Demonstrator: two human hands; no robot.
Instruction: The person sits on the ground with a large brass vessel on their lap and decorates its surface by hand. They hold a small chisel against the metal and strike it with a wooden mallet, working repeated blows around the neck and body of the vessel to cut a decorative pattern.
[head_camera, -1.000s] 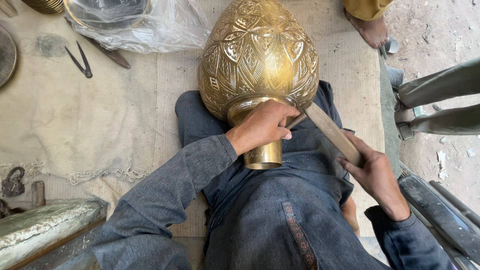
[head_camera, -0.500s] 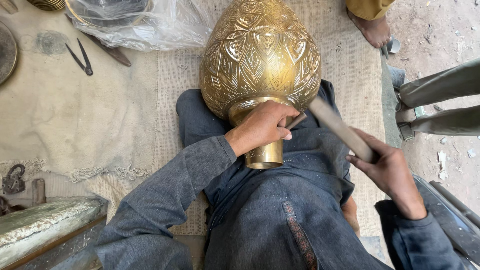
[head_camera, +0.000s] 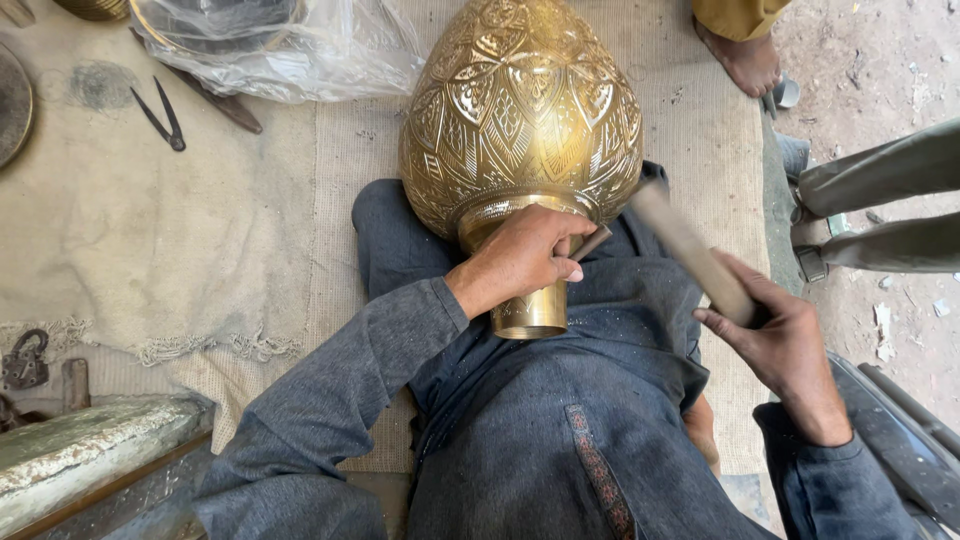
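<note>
Head view: large engraved brass vase (head_camera: 520, 120) lying across the lap, bulb far, narrow neck near. Left hand (head_camera: 520, 260) wrapped over the neck, fingers curled tight around a small chisel (head_camera: 590, 243) set against the brass just below the bulb. Right hand (head_camera: 785, 340) at right, fingers closed around the wooden handle of a hammer (head_camera: 690, 250), its far end just beside the vase's right flank. Far left on the burlap mat (head_camera: 330, 230): black pliers (head_camera: 160, 115), crumpled plastic bag (head_camera: 290, 45). Padlock (head_camera: 25, 358) at the left edge.
</note>
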